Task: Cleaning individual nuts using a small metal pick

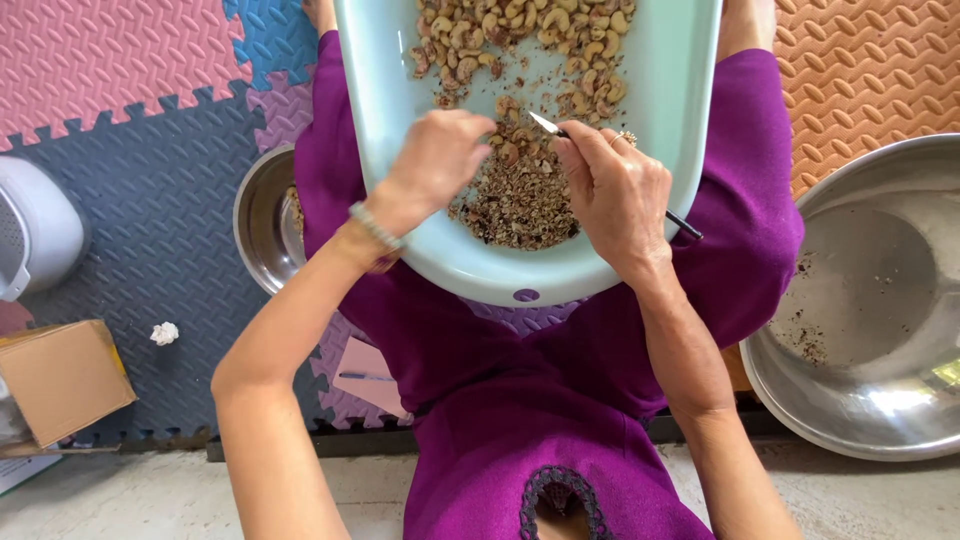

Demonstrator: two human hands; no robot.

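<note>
A pale green plastic tray rests across my lap on a purple garment. Cashew nuts fill its far part, and a heap of brown peelings lies at its near end. My left hand hovers over the peelings with fingers curled, apparently pinching a nut that I cannot see clearly. My right hand grips a small knife, its blade pointing left toward my left hand and its dark handle end sticking out at the wrist side.
A large steel bowl with a few crumbs sits at right. A smaller steel bowl sits left of my leg. Foam puzzle mats cover the floor. A cardboard box and a white plastic container lie far left.
</note>
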